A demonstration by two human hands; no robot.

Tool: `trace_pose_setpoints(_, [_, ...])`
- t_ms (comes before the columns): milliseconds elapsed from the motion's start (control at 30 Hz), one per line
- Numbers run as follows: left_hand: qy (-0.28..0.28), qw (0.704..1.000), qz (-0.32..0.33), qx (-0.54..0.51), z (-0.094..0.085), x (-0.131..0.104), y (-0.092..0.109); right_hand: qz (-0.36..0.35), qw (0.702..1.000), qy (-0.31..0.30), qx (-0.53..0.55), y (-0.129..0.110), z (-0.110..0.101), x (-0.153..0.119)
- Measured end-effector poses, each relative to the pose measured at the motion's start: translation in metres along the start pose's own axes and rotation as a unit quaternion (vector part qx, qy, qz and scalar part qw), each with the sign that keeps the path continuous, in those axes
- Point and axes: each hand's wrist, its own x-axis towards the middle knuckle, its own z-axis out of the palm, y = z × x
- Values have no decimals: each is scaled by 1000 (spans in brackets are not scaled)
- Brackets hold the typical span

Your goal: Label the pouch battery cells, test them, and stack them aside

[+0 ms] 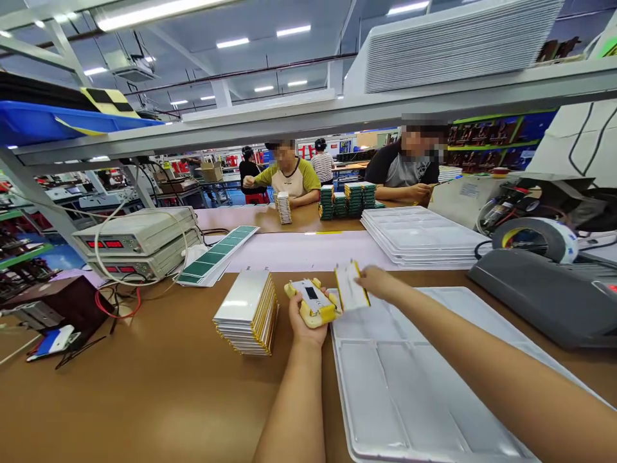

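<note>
My left hand point(308, 325) is closed round a yellow holder point(321, 315) from below, tilted above the table. In the holder lies a white plate with a small black rectangle point(312, 293). Just to its right, my right hand point(375, 283) pinches the edge of a flat white panel with yellow edges point(351, 287). The panel is held up, blurred, close to the holder's right side; whether they touch I cannot tell. Left of my left hand stands a stack of similar white panels with yellow edges point(247, 308).
White plastic trays point(371, 399) lie under my right arm, with more stacked point(414, 235) behind. A dark grey machine point(544, 296) and tape roll point(535, 239) stand right. Power supplies point(135, 238) and green-topped sheets point(219, 254) are left. A shelf point(289, 109) crosses overhead; people sit opposite.
</note>
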Motion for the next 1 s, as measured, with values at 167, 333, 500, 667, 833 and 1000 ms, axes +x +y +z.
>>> trace_pose_setpoints(167, [-102, 994, -41, -9, 3, -1, 0, -54, 997, 60, -16, -18, -33, 9])
trace_pose_setpoints(333, [-112, 993, -41, 1, 6, -3, 1, -79, 990, 115, -32, -33, -38, 3])
trace_pose_setpoints(500, [-74, 997, -26, 9, 11, -6, -2, -122, 990, 10, 69, -41, -11, 0])
trace_pose_setpoints(667, [-105, 994, -35, 5, 9, -8, -2, -132, 984, -105, 60, -43, 3, -8])
trace_pose_setpoints(833, [-85, 996, -21, 17, 8, -6, -1, -176, 968, -24, -180, -45, -12, -30])
trace_pose_setpoints(1000, [-155, 987, -33, 23, 12, -9, 4, -186, 944, 87, -257, -22, -30, -54])
